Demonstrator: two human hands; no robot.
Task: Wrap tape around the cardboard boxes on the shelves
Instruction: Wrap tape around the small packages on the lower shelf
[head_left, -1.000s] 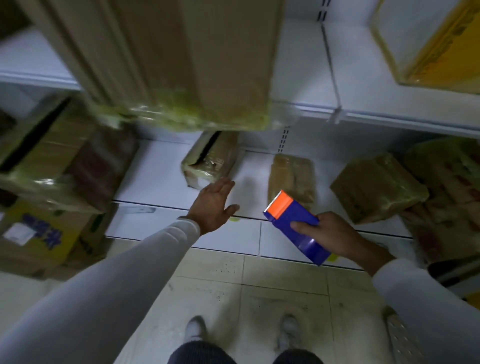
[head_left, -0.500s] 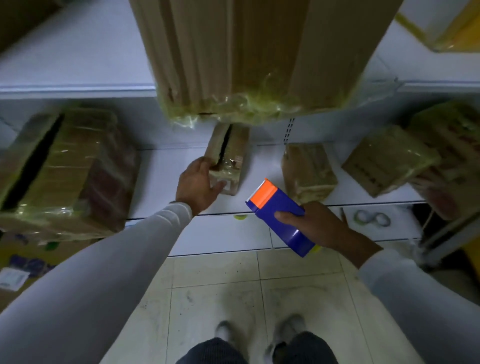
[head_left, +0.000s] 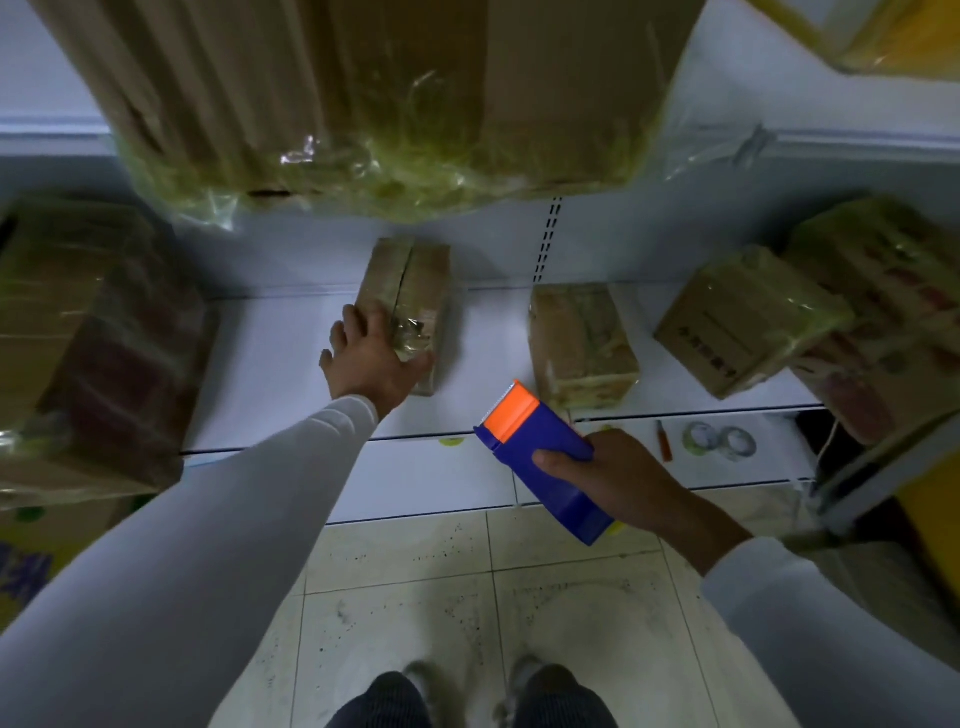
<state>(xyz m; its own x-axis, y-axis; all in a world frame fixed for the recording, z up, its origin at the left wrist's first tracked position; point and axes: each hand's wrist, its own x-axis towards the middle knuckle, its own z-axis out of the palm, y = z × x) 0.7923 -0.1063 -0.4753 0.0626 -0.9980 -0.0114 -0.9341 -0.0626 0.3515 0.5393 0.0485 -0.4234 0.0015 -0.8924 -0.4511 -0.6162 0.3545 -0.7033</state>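
light is dim. my left hand (head_left: 374, 358) covers the near left end of the small box (head_left: 408, 306); whether the fingers (head_left: 356, 325) curl under its edge is hidden, so i cannot tell if they grip or only rest. the thumb lies across its near end. a big box (head_left: 384, 98) overhangs from the upper shelf and cuts off the view behind my fingers. bare white shelf (head_left: 270, 364) lies left of the fingers, up to a large wrapped box (head_left: 88, 343) cut by the frame edge. a second small box (head_left: 579, 345) sits right of them with a gap between. my right hand (head_left: 618, 478) is clenched round the blue tape dispenser (head_left: 545, 462), orange end up, held out in front of the shelf lip. tape rolls (head_left: 719, 441) lie on the ledge just right of those fingers, blurred.
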